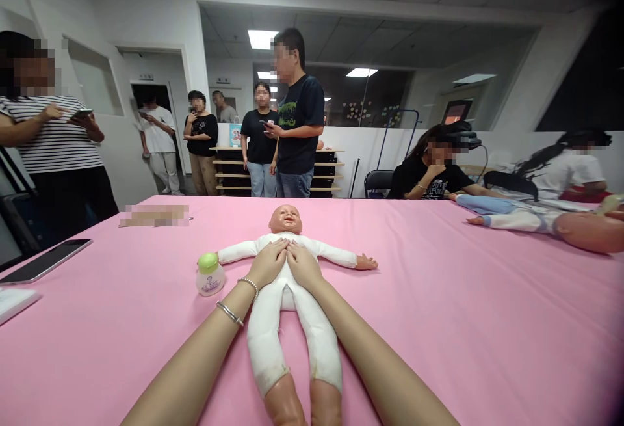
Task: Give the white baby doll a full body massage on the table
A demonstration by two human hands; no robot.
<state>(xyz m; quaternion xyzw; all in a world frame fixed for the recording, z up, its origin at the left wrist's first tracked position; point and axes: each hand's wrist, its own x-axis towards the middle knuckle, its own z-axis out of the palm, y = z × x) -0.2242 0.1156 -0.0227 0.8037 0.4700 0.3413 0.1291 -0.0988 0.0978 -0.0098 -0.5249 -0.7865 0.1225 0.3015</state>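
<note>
Doll (288,297) with a white cloth body and a smooth tan head, hands and lower legs is laid face up on a counter (439,322) covered in pink cloth; its head is pointed away from the wearer, its arms are spread to both sides, and its legs are slightly parted, the feet being cut off by the lower edge of the view; its chest is covered by two bare hands; the left hand (268,262), with a beaded bracelet (249,285) and a silver metal bangle (229,313) worn behind it, is pressed flat on one half of the chest, and the right hand (303,265) on the other; the fingers of each hand are held straight and close together, the two sets being met near the doll's midline; whether the fingertips touch cannot be told. Just beside the doll's arm, on the wearer's left, a small rounded translucent bottle with a lime-green cap (209,276) is stood; farther left of the doll, a dark-screened phone with a silver edge (46,261) is placed; well to the doll's right, a second doll in white and blue clothing (529,219) is laid; beyond the doll's head, a phone is held by a standing person in a dark T-shirt (299,120).
</note>
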